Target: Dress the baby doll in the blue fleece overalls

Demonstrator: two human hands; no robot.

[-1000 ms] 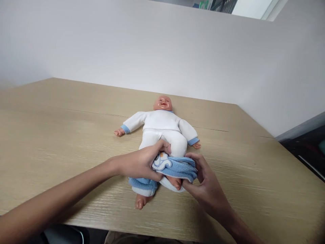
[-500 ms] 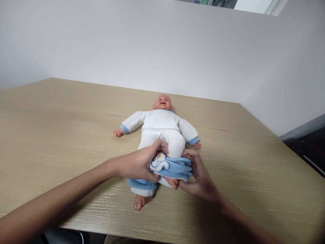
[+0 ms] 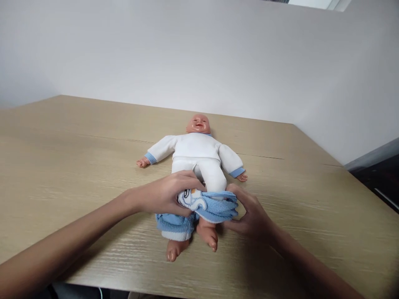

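A baby doll (image 3: 197,146) in a white top with blue cuffs lies on its back, feet toward me. Blue fleece doll pants (image 3: 218,206) with a white cartoon patch are bunched around both lower legs. My left hand (image 3: 170,192) grips the patch side of the gathered cloth, between the doll's legs. On the other side my right hand (image 3: 249,211) pinches the cloth with thumb and fingers. One bare foot (image 3: 208,234) sticks out below the gathered leg opening. The other foot (image 3: 175,249) shows under the white-trimmed hem at left.
The doll rests on a wide wooden table (image 3: 77,166), whose front edge runs along the bottom of the view. A pale wall (image 3: 187,54) stands behind it. A dark object (image 3: 380,178) is beside the table at right.
The gathered pant leg has moved up the doll's leg, so the foot and ankle at right now show fully below it. Both hands keep their hold.
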